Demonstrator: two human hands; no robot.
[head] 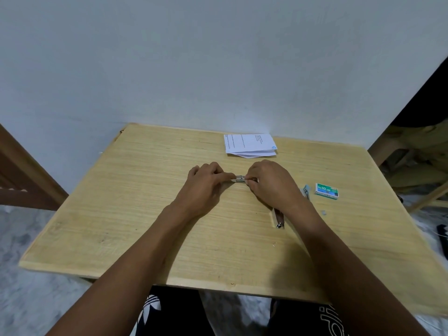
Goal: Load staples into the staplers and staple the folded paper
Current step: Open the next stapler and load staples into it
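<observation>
While the small stapler (239, 179) is at the middle of the table (135, 214), the left hand (206, 181) pinches its left end and the right hand (269, 184) grips its right end with curled fingers. I think the left hand should keep it steady and level, so the staples slide straight into the channel (whether any are in the fingers, I cannot tell). The stapler is narrow, shiny metal. A 2nd stapler (278, 218) lies nearer, partly under the right forearm. The staple box (326, 191) at the right is green cardboard. The folded paper (249, 145), thin and white, lies at the far edge.
</observation>
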